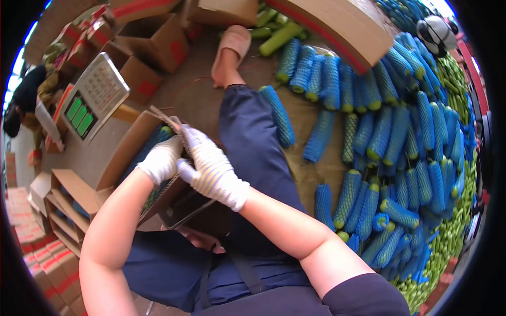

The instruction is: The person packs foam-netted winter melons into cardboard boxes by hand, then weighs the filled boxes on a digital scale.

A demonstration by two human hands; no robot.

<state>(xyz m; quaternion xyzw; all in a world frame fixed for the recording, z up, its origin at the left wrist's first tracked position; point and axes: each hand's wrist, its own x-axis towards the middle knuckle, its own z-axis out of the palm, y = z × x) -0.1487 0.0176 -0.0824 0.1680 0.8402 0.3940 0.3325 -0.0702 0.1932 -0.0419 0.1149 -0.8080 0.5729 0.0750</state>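
Observation:
An open cardboard box (129,139) stands beside my legs, with green vegetables in blue net sleeves (157,138) inside. My left hand (162,159), in a white knit glove, reaches into the box by its near side wall; its fingertips are partly hidden. Against the upper edge of a cardboard flap (167,120) rests my right hand (210,167), also gloved, with the fingers together over the flap and the thumb bent toward the left hand. A digital scale (96,97) with a green-lit display stands beyond the box.
Many blue-netted vegetables (382,131) lie in rows on the right, with loose green ones (448,231) beyond. A long carton (337,26) is at the top. Empty boxes (158,45) stand upper left, stacked cartons (58,263) lower left. Another person (31,95) is at far left.

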